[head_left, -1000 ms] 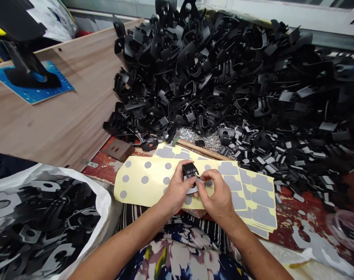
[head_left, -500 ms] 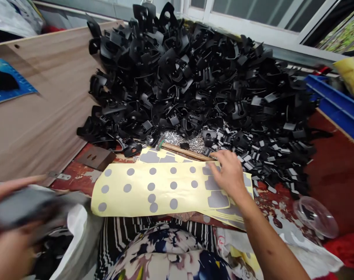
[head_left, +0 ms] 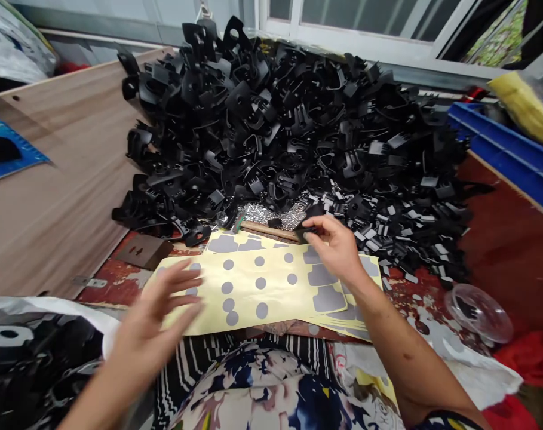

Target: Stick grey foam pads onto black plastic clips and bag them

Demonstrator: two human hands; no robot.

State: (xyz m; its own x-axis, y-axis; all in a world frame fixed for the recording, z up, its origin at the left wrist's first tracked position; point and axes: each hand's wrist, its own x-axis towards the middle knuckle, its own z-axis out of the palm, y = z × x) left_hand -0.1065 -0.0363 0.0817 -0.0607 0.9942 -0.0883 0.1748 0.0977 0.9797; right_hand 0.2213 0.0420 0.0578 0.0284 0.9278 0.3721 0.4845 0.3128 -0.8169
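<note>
The right hand (head_left: 338, 248) pinches 1 black clip (head_left: 307, 228) in its fingertips, at the near edge of the pile (head_left: 275, 131) beyond it. The left hand (head_left: 157, 319) hangs open and empty over the sheet (head_left: 257, 295) beneath. Gripping the clip by its edges would, I judge, leave its face clear.

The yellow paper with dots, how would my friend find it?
Start at the huge heap of black plastic parts. Yellow sheets lie just in front of it, beneath the left hand and the right hand, which pinches a small black piece. The top sheet alone shows rows of small round gray dots; those underneath show only big blocky gray shapes.
</note>
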